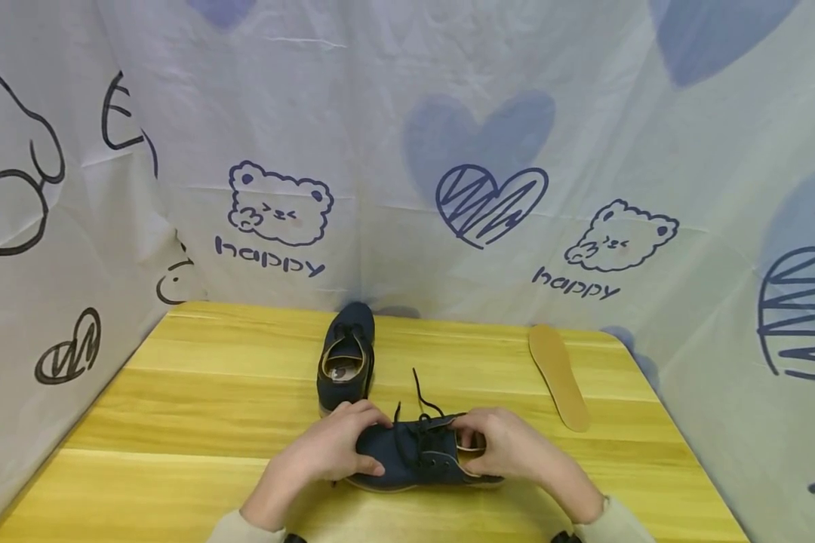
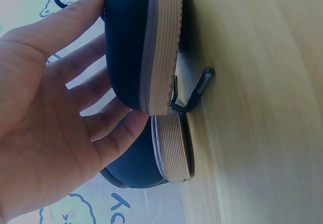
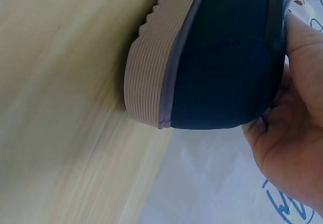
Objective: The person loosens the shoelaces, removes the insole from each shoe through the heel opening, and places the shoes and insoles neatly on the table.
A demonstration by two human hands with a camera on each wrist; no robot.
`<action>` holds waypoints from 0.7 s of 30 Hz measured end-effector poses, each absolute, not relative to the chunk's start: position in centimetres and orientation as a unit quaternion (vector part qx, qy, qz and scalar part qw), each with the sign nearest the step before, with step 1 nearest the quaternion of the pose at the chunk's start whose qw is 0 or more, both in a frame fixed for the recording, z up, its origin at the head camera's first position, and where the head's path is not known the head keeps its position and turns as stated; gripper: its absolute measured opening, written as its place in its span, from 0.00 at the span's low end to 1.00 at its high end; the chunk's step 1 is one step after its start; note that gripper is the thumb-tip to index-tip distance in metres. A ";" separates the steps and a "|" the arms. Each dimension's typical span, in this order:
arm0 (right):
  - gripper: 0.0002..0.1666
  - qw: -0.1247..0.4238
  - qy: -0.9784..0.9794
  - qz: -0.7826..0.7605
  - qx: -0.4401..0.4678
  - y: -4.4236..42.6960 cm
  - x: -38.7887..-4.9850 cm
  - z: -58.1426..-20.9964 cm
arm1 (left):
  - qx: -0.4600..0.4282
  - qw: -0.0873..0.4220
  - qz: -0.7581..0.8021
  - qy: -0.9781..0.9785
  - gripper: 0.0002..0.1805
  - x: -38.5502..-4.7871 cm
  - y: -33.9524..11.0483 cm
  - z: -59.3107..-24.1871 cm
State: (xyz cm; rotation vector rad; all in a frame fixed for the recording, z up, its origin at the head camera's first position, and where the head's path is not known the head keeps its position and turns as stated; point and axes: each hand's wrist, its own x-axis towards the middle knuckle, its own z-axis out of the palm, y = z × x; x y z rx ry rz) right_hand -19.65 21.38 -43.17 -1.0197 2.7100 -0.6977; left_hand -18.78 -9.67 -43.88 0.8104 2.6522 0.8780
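Note:
A dark navy lace-up shoe (image 1: 407,456) lies sole down across the front of the table, toe to the left. My left hand (image 1: 336,445) grips it round the toe, thumb on the near side; the left wrist view shows the fingers curving about the toe cap (image 2: 126,57). At the heel end, my right hand (image 1: 505,446) holds the rim of the shoe's opening, thumb and fingertips dipping inside. Something tan shows inside the opening. The heel (image 3: 217,82) fills the right wrist view, where those fingertips are hidden. Loose black laces (image 1: 421,403) stick up from the shoe.
A matching navy shoe (image 1: 336,392) stands behind my left hand, toe pointing away. A tan insole (image 1: 560,381) lies flat at the back right of the wooden table (image 1: 197,407). A printed white cloth (image 1: 380,226) hangs behind the table and along its sides.

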 end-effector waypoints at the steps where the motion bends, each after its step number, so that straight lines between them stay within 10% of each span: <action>1: 0.24 0.080 0.908 -0.237 -0.338 21.4 -19.5 -43.2 | 0.277 0.116 0.301 0.905 0.29 -18.8 -9.7 -43.9; 21: 0.13 0.101 0.896 -0.221 -0.370 21.7 -20.4 -42.2 | 0.274 0.124 0.302 0.905 0.29 -18.9 -9.9 -44.2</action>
